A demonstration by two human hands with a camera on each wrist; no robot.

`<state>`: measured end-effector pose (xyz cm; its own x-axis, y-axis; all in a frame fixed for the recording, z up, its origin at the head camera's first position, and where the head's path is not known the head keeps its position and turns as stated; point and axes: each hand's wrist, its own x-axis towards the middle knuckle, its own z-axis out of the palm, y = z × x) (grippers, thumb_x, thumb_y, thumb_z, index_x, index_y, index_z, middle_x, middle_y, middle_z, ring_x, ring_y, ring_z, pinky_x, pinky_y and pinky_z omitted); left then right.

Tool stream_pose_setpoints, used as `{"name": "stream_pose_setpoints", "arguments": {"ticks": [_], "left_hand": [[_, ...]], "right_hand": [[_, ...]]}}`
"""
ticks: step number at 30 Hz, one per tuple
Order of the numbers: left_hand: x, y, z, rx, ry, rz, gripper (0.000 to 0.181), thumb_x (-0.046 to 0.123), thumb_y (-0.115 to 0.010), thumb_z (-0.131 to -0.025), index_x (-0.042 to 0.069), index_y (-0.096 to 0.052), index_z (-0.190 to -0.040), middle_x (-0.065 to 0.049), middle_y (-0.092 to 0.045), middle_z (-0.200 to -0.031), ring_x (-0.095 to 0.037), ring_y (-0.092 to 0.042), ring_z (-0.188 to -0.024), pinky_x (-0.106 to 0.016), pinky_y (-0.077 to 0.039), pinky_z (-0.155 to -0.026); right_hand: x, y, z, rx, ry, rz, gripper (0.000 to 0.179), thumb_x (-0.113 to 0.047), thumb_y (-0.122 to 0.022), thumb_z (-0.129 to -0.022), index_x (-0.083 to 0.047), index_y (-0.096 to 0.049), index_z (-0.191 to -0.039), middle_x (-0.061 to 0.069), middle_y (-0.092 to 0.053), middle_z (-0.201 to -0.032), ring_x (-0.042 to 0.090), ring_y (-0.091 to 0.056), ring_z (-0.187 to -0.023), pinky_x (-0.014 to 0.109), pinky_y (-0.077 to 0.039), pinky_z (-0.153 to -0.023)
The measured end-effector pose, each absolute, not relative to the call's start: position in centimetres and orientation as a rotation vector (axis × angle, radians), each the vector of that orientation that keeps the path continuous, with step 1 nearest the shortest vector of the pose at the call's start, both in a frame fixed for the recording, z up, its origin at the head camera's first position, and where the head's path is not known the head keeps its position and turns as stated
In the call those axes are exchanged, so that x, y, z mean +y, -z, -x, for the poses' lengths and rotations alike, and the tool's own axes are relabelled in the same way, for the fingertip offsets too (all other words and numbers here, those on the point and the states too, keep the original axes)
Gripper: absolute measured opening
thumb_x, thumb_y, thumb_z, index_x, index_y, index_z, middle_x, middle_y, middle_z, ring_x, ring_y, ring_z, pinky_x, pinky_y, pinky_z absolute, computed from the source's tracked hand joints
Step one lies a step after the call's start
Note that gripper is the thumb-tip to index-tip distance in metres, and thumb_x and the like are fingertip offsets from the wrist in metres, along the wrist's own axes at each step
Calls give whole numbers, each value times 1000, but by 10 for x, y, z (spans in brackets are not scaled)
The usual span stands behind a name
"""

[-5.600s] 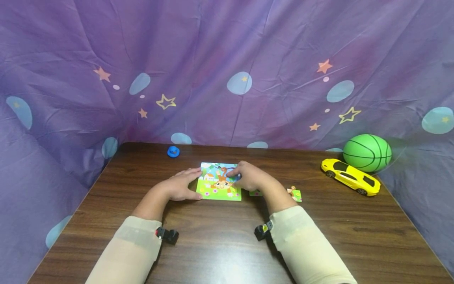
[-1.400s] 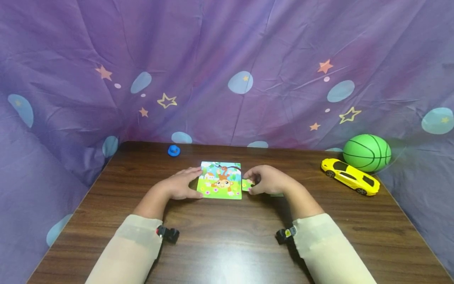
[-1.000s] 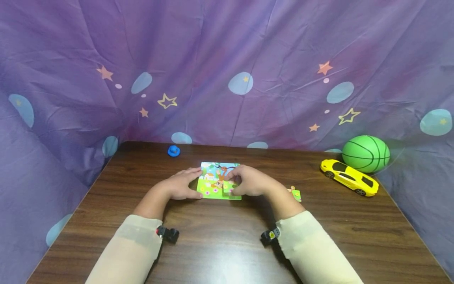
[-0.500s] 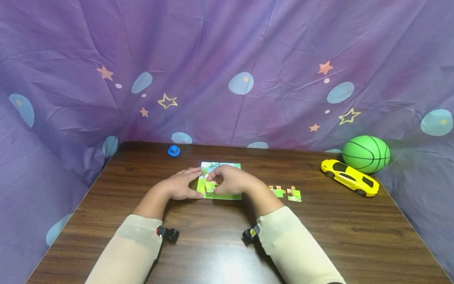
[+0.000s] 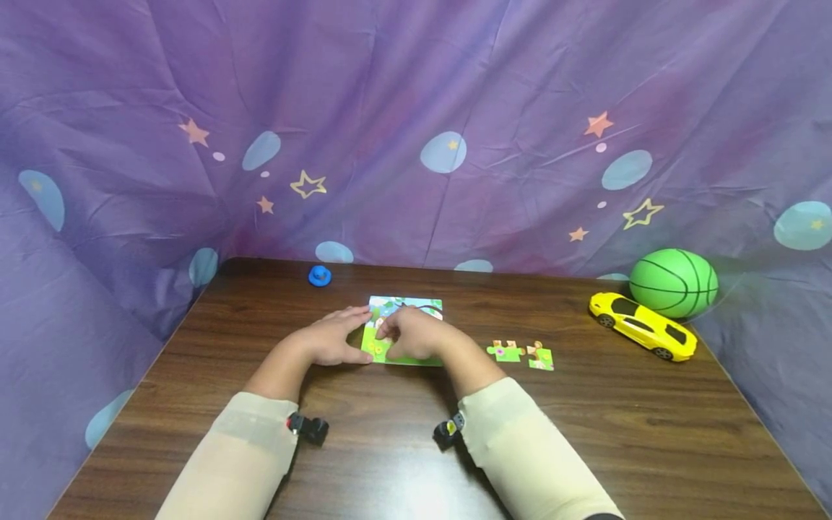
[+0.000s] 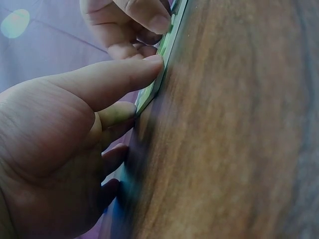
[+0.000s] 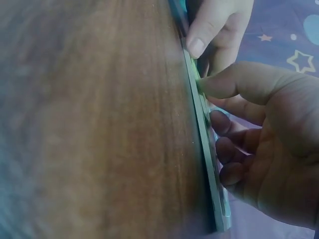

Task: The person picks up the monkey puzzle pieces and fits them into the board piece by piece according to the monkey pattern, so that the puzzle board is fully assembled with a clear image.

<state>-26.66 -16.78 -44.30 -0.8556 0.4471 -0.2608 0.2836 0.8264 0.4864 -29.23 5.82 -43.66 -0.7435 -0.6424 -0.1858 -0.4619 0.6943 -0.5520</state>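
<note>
A jigsaw board (image 5: 438, 303) with a bright monkey picture lies mid-table in the head view, largely covered by my right hand (image 5: 416, 334). That hand's thumb and curled fingers pinch a green jigsaw piece (image 5: 376, 348) down at the board's near left part. In the right wrist view the thumb tip sits right at the board's face. My left hand (image 5: 328, 339) is spread along the board's left side, thumb at the near corner and fingertips at the far one, bracing it. The left wrist view shows this thumb (image 6: 124, 77) lying straight against the board's edge.
Two loose jigsaw pieces, one (image 5: 508, 352) and another (image 5: 542, 357), lie right of the board. A yellow toy car (image 5: 642, 326) and a green ball (image 5: 674, 283) stand at the right end. Near the back edge is a small blue hat-shaped object (image 5: 319, 276). A purple curtain (image 5: 364, 108) surrounds the table.
From beside the board, my right hand has carried the green jigsaw piece leftward across it and lowered it at the near left. My left hand has kept its place.
</note>
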Motion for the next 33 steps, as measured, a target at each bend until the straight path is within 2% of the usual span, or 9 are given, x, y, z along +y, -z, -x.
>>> {"name": "stream_pose_setpoints", "arguments": {"ticks": [6,13,22,33], "left_hand": [[-168,443,266,2650,-614,-558,93,51,-73,-96,13,-31,-170,-6,-22,-181,-41,-14,-168,-67,-16,-135],[-168,445,267,2643,-612,-544,93,52,-73,-97,15,-30,-170,-6,-21,-181,-41,-13,-168,-67,-17,-135],[-167,442,266,2656,-604,-554,92,51,-73,-96,13,-31,-170,-6,-23,-181,-41,-15,-168,-65,-17,-135],[-167,442,266,2654,-616,-567,90,47,-71,-97,13,-31,-170,-7,-23,-181,-42,-15,-168,-66,-16,-135]], "right_hand": [[58,439,292,2568,645,912,42,-15,-84,-83,-13,-79,-125,-3,-75,-105,13,-63,-97,33,-57,-92],[57,441,292,2597,665,846,57,-17,-88,-85,-8,-71,-138,4,-75,-110,18,-67,-103,38,-60,-99],[56,439,291,2618,645,806,54,-20,-88,-86,-10,-74,-137,7,-80,-122,21,-72,-110,41,-60,-104],[52,436,289,2642,614,765,53,-23,-88,-87,-13,-74,-137,4,-82,-120,19,-73,-108,40,-60,-104]]}}
